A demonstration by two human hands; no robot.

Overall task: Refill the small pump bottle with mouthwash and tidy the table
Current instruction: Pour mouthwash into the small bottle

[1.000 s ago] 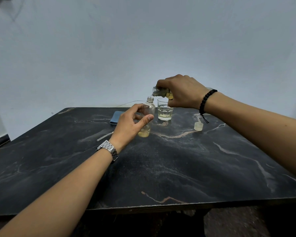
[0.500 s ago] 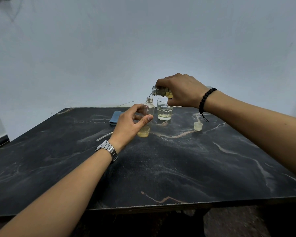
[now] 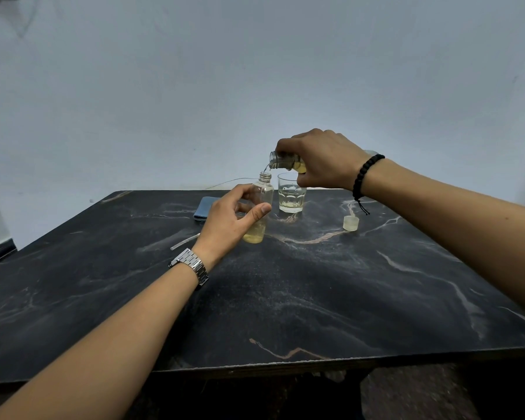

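Head view: the left hand (image 3: 231, 218) is curling its thumb and fingers around the pump bottle (image 3: 259, 207), which is standing upright and uncapped on the table (image 3: 346, 298), a shallow layer of yellowish liquid sitting at its bottom. The bottle is showing just beyond the palm, its neck rising clear above the fingers. The right hand (image 3: 322, 162) is gripping the mouthwash bottle (image 3: 282, 160) from above, holding it tipped nearly level with its open mouth pointing left, just above and right of the pump bottle's neck; a thin stream is running down into that neck. A glass (image 3: 291, 194) with a little liquid is standing just right of the pump bottle. A cap (image 3: 350, 223) is lying farther right, a blue cloth (image 3: 205, 207) behind the left hand, and a thin tube (image 3: 184, 242) beside the left wrist.
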